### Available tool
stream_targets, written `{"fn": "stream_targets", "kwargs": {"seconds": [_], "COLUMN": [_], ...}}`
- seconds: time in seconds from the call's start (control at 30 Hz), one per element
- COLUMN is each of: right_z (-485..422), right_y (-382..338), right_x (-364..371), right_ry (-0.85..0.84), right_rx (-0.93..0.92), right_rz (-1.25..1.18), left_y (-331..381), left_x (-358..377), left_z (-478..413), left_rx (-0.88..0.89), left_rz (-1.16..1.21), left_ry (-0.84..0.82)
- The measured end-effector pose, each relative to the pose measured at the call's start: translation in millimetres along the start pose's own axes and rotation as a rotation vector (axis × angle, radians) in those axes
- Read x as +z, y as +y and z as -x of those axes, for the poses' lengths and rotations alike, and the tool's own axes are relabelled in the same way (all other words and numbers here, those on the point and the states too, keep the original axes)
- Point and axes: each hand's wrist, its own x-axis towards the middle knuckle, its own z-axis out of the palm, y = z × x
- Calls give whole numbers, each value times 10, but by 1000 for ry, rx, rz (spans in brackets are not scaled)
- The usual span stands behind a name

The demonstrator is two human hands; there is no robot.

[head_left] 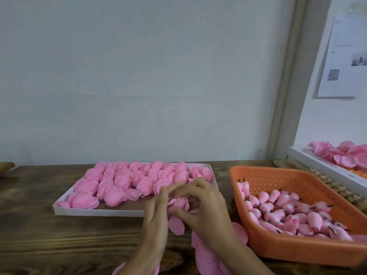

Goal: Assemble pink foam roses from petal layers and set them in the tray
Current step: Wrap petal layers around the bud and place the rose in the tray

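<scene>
Rose: a half-built rose [179,203] is held between both hands just above the table [39,235], over the tray's near right corner.
Petal layer: one petal [176,225] hangs loose under the rose and is not wrapped yet.
Right hand: the right hand [206,211] has its fingers curled round the rose from the right, thumb and fingertips pinching near its base.
Left hand: the left hand [156,211] lies with nearly straight fingers against the rose's left side. Its thumb is hidden, so I cannot tell whether it also pinches.
Tray: the white tray [99,212] sits at the table's far middle. Finished roses [123,181] fill most of it, and a bare strip shows along its near right edge.
Basket: the orange basket [297,253] at the table's right edge holds buds [288,213].
Spare petals: a heap of petals [206,255] lies at the near edge under the forearms.
Step in hand: probably wrapping the outer layer round the bud.
Doing it well: keep the right pinch low at the base so the inner layers do not twist. Let the flat left fingers smooth the hanging petal up and round evenly. Foam creases easily, so press lightly. Set the rose in the bare near strip without knocking its neighbours.
</scene>
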Motion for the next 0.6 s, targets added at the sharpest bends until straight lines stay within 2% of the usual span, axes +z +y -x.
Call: {"fn": "stream_targets", "kwargs": {"seconds": [0.2,0.3,0.43,0.53,0.6], "right_z": [53,67,70,73,64], "right_y": [3,-11,-40,-60,-85], "right_x": [61,66,49,32,6], "right_ry": [32,23,-56,-113,-184], "right_rx": [-2,-113,-185,-204,-166], "right_rz": [145,278,298,351,299], "left_y": [34,20,-36,-153,-156], "left_x": [30,20,85,80,-26], "left_z": [70,62,42,-38,-103], "left_rx": [-105,-86,-134,-222,-333], "left_rz": [-53,-45,14,-77,-6], "left_ry": [-80,-38,33,89,100]}}
